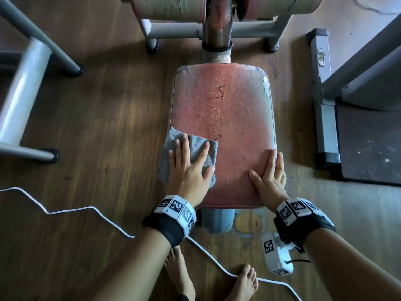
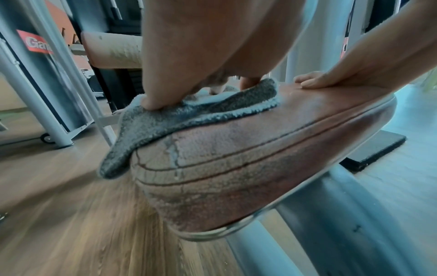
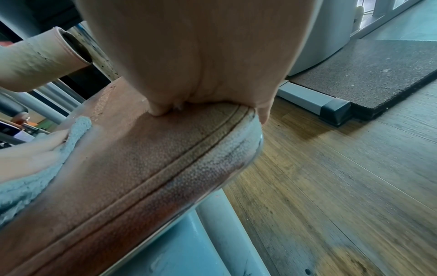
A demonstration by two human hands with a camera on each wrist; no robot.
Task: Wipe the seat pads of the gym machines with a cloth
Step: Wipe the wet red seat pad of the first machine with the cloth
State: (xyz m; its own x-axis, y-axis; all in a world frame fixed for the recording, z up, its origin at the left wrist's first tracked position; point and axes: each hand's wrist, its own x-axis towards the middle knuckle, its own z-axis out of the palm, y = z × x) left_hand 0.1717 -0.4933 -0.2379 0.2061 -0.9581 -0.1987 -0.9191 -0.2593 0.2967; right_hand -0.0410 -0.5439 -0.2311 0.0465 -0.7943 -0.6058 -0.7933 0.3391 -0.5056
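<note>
Pressing: left hand (image 1: 188, 168), fingers spread flat on grey cloth (image 1: 196, 148)
Cloth place: near-left corner of red seat pad (image 1: 225, 114), one edge hanging over the pad's left side
Right hand (image 1: 270, 180): flat, fingers straight, resting on near-right edge of the pad, holding nothing
Pad surface: water droplets (image 1: 217, 107) down the middle, cracked trim at far corners
Floor: white cable (image 1: 104, 216), bare feet (image 1: 243, 283)

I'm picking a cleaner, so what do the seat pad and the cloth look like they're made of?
Seat pad: probably vinyl or faux leather, red, grained, with stitched seams; it is cracked and peeling at the corners, and water beads on it.
Cloth: grey, fuzzy looped pile, likely microfibre or terry; it drapes limply over the pad's edge.
</note>
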